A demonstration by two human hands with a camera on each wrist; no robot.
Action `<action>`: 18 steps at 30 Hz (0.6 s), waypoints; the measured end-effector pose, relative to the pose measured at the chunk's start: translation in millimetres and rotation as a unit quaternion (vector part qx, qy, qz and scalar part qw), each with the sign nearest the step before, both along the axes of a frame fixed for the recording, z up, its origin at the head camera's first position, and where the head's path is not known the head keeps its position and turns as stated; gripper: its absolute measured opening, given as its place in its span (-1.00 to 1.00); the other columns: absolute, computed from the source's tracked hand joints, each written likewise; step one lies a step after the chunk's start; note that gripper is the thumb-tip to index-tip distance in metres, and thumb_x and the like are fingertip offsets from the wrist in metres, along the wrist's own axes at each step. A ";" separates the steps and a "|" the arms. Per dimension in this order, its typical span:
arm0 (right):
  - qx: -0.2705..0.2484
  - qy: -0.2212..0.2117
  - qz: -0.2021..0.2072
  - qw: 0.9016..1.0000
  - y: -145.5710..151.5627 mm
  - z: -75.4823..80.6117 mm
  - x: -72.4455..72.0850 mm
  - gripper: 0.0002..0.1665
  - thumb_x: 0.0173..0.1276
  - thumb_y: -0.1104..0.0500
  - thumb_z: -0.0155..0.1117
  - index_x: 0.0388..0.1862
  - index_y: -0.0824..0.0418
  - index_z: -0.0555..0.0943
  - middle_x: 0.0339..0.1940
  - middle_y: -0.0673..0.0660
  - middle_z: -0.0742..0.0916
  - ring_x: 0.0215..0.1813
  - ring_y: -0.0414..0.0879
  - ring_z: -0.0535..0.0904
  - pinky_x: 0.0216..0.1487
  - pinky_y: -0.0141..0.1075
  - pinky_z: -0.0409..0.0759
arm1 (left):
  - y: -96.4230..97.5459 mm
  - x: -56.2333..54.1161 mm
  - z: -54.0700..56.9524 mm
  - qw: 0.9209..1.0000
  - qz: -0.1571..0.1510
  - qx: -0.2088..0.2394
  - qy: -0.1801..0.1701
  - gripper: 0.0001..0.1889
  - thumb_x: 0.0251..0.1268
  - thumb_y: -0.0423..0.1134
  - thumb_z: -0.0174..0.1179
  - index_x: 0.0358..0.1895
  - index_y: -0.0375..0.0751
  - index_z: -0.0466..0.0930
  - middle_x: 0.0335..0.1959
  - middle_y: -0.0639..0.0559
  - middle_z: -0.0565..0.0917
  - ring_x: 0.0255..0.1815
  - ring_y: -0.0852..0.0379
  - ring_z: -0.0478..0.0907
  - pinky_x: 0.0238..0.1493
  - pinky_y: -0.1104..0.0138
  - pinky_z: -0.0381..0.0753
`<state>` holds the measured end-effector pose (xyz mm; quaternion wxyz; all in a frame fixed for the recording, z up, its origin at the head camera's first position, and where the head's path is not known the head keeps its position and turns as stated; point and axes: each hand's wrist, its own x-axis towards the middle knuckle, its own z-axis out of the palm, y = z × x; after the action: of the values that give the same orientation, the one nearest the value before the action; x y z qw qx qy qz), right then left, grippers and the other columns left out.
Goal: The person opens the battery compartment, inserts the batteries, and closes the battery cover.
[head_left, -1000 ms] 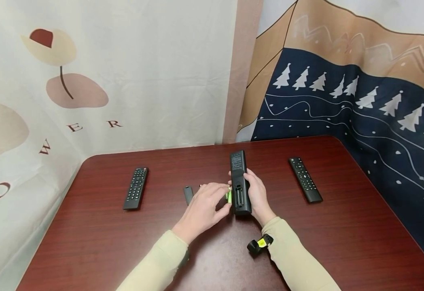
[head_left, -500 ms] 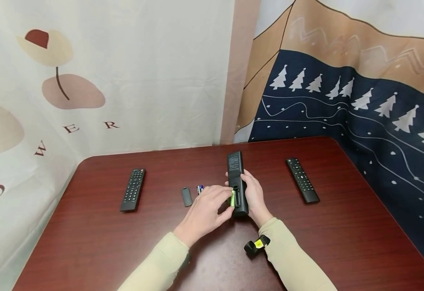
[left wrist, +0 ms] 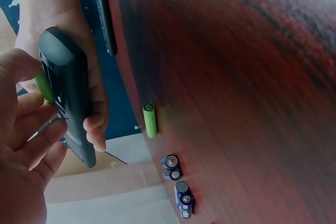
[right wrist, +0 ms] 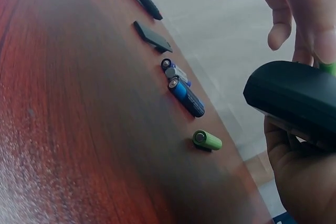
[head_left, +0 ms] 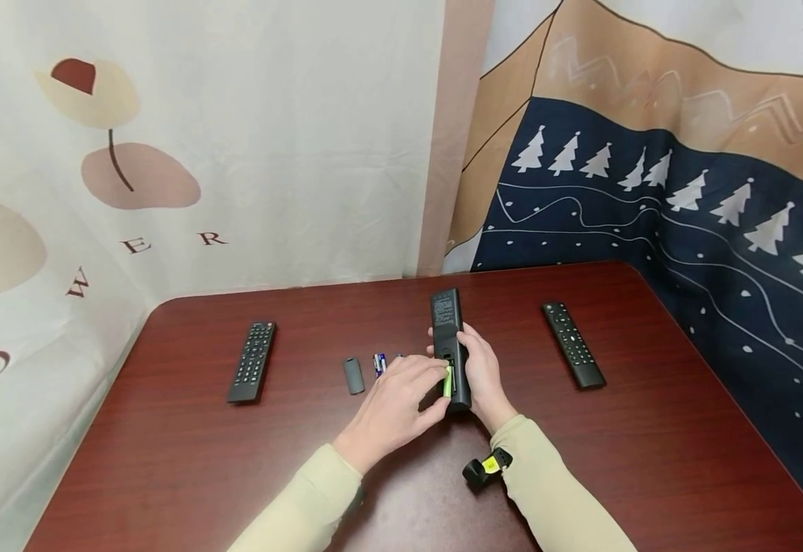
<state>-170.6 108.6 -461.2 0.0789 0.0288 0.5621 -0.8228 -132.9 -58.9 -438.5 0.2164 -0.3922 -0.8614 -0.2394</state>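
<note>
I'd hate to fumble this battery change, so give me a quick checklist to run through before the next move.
1. Black remote supported: ok, the right-hand grip holds it, back side toward the head camera.
2. Compartment uncovered: ok, a dark cover lies apart on the table.
3. Green battery secured: ok, the left-hand grip pinches it at the compartment.
4. Battery ends the right way round: cannot tell, the markings are not legible.
5. Battery fully seated: cannot tell, fingers partly hide it.
6. Second green battery at hand: ok, it lies on the table near the blue ones.
</note>
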 end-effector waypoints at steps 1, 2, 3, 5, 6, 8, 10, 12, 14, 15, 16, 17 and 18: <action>-0.002 -0.002 0.001 1.000 0.0 0.3 0.1 -0.39 0.63 0.09 -0.26 0.60 0.11 0.27 0.43 0.41 0.51 0.05 0.00 0.68 -0.09 -0.27 0.72 | 0.2 0.2 0.2 1.000 -0.001 0.000 -0.003 -0.69 0.23 -0.24 0.42 0.04 -0.17 0.72 0.04 0.02 0.74 0.12 0.07 0.64 0.13 0.14 0.62; -0.004 -0.004 0.001 1.000 0.0 0.7 0.0 -0.40 0.63 0.09 -0.25 0.59 0.10 0.28 0.43 0.40 0.52 0.06 0.00 0.68 -0.09 -0.27 0.72 | 0.4 0.3 0.3 1.000 -0.002 -0.001 -0.006 -0.68 0.24 -0.24 0.41 0.05 -0.18 0.72 0.05 0.02 0.74 0.12 0.07 0.63 0.14 0.16 0.61; -0.006 -0.006 0.002 1.000 0.0 1.0 -0.1 -0.40 0.63 0.09 -0.25 0.58 0.09 0.30 0.43 0.39 0.52 0.06 0.00 0.68 -0.09 -0.28 0.72 | 0.7 0.3 0.4 1.000 -0.004 -0.002 -0.007 -0.68 0.24 -0.24 0.41 0.05 -0.18 0.71 0.05 0.02 0.74 0.12 0.07 0.63 0.14 0.17 0.61; -0.008 -0.008 0.003 1.000 0.1 1.3 -0.1 -0.42 0.63 0.09 -0.24 0.56 0.07 0.32 0.42 0.37 0.54 0.07 0.01 0.67 -0.09 -0.28 0.72 | 1.1 0.1 0.2 1.000 -0.007 -0.005 -0.009 -0.68 0.26 -0.24 0.40 0.06 -0.19 0.71 0.05 0.02 0.74 0.13 0.07 0.63 0.13 0.19 0.60; -0.009 -0.009 0.003 1.000 0.2 1.4 -0.2 -0.42 0.63 0.09 -0.25 0.56 0.07 0.32 0.42 0.36 0.54 0.07 0.01 0.67 -0.09 -0.28 0.72 | 1.4 -0.1 0.1 1.000 -0.008 -0.007 -0.009 -0.68 0.27 -0.24 0.39 0.07 -0.19 0.71 0.06 0.02 0.74 0.13 0.08 0.62 0.13 0.20 0.60; -0.010 -0.009 0.003 1.000 0.3 1.6 -0.9 -0.42 0.63 0.09 -0.25 0.56 0.07 0.32 0.41 0.34 0.55 0.07 0.00 0.67 -0.09 -0.28 0.72 | 1.8 -0.5 0.1 1.000 -0.009 -0.011 -0.006 -0.68 0.28 -0.24 0.38 0.08 -0.19 0.70 0.06 0.03 0.73 0.14 0.08 0.62 0.13 0.22 0.59; -0.010 -0.005 0.005 1.000 0.3 2.0 -1.4 -0.41 0.64 0.09 -0.26 0.58 0.09 0.30 0.42 0.35 0.55 0.08 0.00 0.68 -0.08 -0.28 0.72 | 2.1 -0.8 0.4 1.000 -0.008 -0.015 -0.004 -0.68 0.29 -0.23 0.37 0.09 -0.20 0.70 0.06 0.03 0.73 0.14 0.09 0.61 0.14 0.23 0.58; -0.014 -0.006 0.005 1.000 0.1 2.6 -1.4 -0.40 0.64 0.09 -0.27 0.59 0.10 0.30 0.42 0.35 0.55 0.07 -0.01 0.69 -0.08 -0.28 0.72 | 2.5 -0.9 0.8 1.000 -0.008 -0.019 -0.002 -0.67 0.30 -0.22 0.37 0.10 -0.21 0.70 0.06 0.03 0.73 0.15 0.09 0.60 0.17 0.22 0.58; -0.016 -0.005 0.006 1.000 -0.2 3.1 -1.2 -0.40 0.64 0.09 -0.28 0.59 0.11 0.29 0.42 0.35 0.55 0.07 -0.03 0.69 -0.07 -0.28 0.72 | 2.8 -0.7 1.0 1.000 -0.009 -0.023 0.000 -0.66 0.30 -0.22 0.38 0.11 -0.22 0.70 0.07 0.02 0.73 0.15 0.08 0.60 0.19 0.22 0.57; -0.015 -0.004 0.007 1.000 -0.2 3.1 -1.0 -0.40 0.65 0.09 -0.29 0.60 0.12 0.28 0.42 0.36 0.54 0.06 -0.04 0.69 -0.07 -0.28 0.71 | 3.0 -0.5 1.0 1.000 -0.009 -0.025 0.002 -0.66 0.31 -0.21 0.38 0.11 -0.22 0.70 0.07 0.01 0.73 0.15 0.07 0.60 0.19 0.21 0.57; -0.017 -0.006 0.006 1.000 -0.4 3.2 -0.7 -0.40 0.64 0.10 -0.28 0.59 0.11 0.29 0.42 0.35 0.55 0.06 -0.04 0.69 -0.08 -0.28 0.72 | 3.2 -0.4 0.8 1.000 -0.010 -0.026 0.003 -0.66 0.31 -0.21 0.38 0.11 -0.22 0.70 0.08 0.01 0.73 0.15 0.06 0.60 0.20 0.21 0.57; -0.017 -0.007 0.007 1.000 -0.4 3.0 -0.5 -0.40 0.64 0.09 -0.28 0.59 0.11 0.29 0.41 0.34 0.56 0.06 -0.05 0.69 -0.08 -0.28 0.72 | 3.4 -0.3 0.6 1.000 -0.011 -0.027 0.004 -0.66 0.32 -0.21 0.38 0.11 -0.23 0.70 0.08 0.00 0.72 0.16 0.06 0.60 0.20 0.20 0.57; -0.018 -0.008 0.007 1.000 -0.4 2.9 -0.3 -0.40 0.64 0.09 -0.28 0.59 0.11 0.29 0.41 0.35 0.55 0.06 -0.04 0.69 -0.09 -0.29 0.72 | 3.6 0.0 0.4 1.000 -0.011 -0.027 0.004 -0.67 0.33 -0.21 0.37 0.11 -0.23 0.70 0.09 0.00 0.72 0.16 0.05 0.60 0.20 0.20 0.57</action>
<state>-170.9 108.3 -458.3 0.0897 0.0304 0.5466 -0.8320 -132.9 -55.3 -438.1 0.2064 -0.4084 -0.8624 -0.2165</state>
